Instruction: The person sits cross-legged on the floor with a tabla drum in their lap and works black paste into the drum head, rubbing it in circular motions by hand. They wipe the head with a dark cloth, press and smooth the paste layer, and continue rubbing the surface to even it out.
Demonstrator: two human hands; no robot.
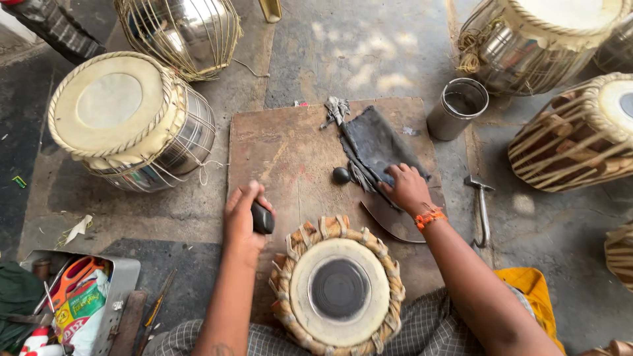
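I am gripping a smooth black stone (262, 217) in my left hand (242, 221) beside the small drum (339, 289) in my lap (its black centre patch already laid on), while my right hand (407, 188) is pressing flat on the dark cloth (379, 148).

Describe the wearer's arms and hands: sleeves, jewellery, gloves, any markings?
Both arms are bare to the frame edge, with no sleeves and no gloves. The right hand has an orange beaded thread band round its wrist. The left hand wears nothing: no ring, watch or band shows.
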